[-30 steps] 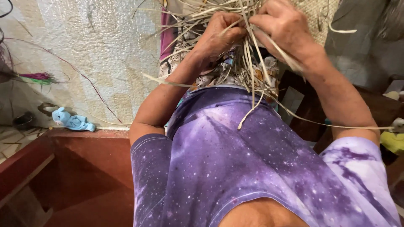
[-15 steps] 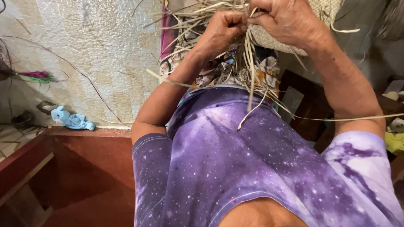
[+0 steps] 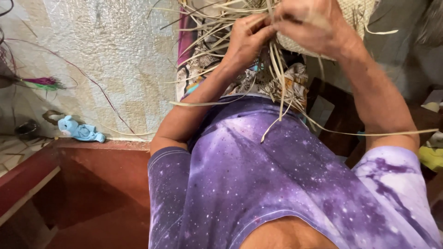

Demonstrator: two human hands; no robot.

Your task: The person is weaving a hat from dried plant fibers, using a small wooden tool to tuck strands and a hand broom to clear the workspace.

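Note:
At the top of the view my left hand (image 3: 247, 37) pinches a bunch of pale dried straw strips (image 3: 277, 69), with its fingers closed around them. My right hand (image 3: 314, 25) grips more of the strips right beside it, against the edge of a pale woven straw piece (image 3: 353, 14). Loose strips hang down from both hands over my purple speckled shirt (image 3: 277, 184) and stick out to both sides. The top of the woven piece is cut off by the frame.
A rough pale wall (image 3: 101, 50) is at left, with a small blue toy (image 3: 80, 131) on a red ledge (image 3: 101, 152). A purple tassel (image 3: 41, 83) lies at far left. Dark wooden furniture (image 3: 341, 120) stands at right, with a yellow object (image 3: 431, 157) at the edge.
Both hands have risen toward the top of the view and closed in together on the strips. The hanging strips have swung slightly.

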